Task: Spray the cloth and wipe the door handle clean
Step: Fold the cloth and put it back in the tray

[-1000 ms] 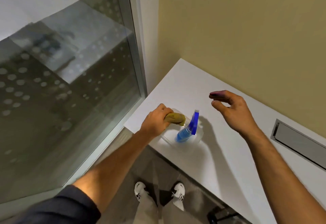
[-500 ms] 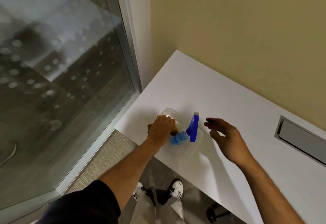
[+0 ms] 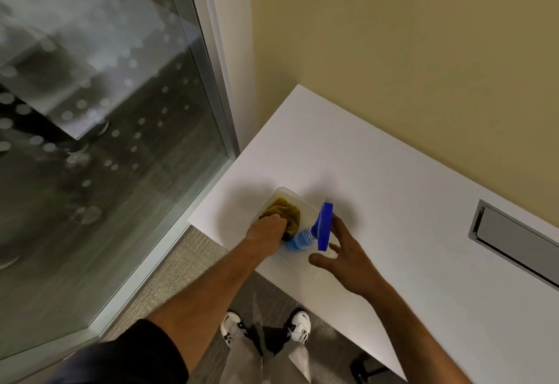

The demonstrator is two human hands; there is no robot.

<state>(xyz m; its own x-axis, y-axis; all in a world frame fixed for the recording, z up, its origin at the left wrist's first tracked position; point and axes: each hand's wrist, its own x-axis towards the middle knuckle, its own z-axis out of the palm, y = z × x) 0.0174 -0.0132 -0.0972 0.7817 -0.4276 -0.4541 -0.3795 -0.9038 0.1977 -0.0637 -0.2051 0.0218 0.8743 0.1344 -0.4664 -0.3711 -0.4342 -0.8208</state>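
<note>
Lying crumpled in tub [image 3: 282, 194], olive-yellow cloth [image 3: 286, 211]

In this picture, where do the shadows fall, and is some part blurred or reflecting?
Head view: soft shadows of both arms fall on the white table beyond the clear container; the glass wall shows smeared, blurry reflections with pale dots; the spray bottle and cloth look sharp enough.

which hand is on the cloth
The left hand, resting on the olive cloth in the clear tray; the right hand is open beside the spray bottle.
</note>
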